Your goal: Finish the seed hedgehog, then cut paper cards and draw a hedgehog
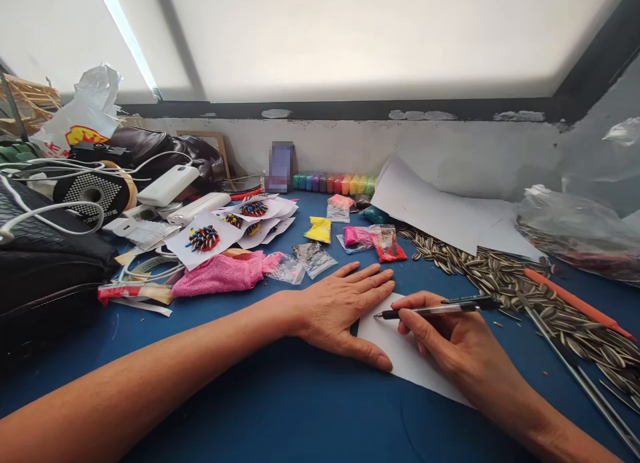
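My left hand [345, 310] lies flat with its fingers spread, pressing on the left part of a white sheet of paper [420, 366] on the blue table. My right hand [445, 343] is closed around a black pen [430, 311] with a clear section. The pen's tip is over the paper, close to my left fingers; whether it touches is too fine to tell. No marks show on the visible part of the sheet, though both hands cover some of it.
Striped sunflower seeds [480, 276] are heaped on the right beside an orange tool [575, 303] and metal tweezers [575, 370]. Small clay packets [319, 230] lie ahead. At left are decorated paper cards [205, 240], a pink cloth [220, 274], cables and a black bag [45, 263].
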A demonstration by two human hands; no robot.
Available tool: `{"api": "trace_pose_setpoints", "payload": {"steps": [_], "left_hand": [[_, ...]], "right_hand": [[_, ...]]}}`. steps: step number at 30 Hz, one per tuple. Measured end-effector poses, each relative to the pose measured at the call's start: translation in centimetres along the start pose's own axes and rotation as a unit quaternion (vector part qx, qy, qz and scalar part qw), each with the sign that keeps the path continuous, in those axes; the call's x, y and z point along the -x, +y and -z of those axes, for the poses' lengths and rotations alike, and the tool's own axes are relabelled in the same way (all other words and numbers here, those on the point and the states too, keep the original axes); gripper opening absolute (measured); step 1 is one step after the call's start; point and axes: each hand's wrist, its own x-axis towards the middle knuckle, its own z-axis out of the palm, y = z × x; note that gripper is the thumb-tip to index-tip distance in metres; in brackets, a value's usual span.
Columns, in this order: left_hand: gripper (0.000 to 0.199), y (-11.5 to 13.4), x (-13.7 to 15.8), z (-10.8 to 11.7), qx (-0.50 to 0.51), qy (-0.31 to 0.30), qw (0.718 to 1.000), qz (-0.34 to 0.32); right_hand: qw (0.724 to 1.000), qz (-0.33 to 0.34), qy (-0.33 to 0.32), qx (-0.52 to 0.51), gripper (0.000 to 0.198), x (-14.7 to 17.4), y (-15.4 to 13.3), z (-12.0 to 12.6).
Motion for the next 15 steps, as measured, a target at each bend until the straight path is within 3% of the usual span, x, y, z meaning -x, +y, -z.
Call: {"api": "trace_pose_setpoints", "payload": {"steps": [15], "left_hand": [[0.091, 0.2, 0.1, 0.1, -0.009, -0.006, 1.000, 0.004]], "right_hand": [[1.000, 0.001, 0.009, 0.000, 0.030, -0.1, -0.9, 0.0]]}}
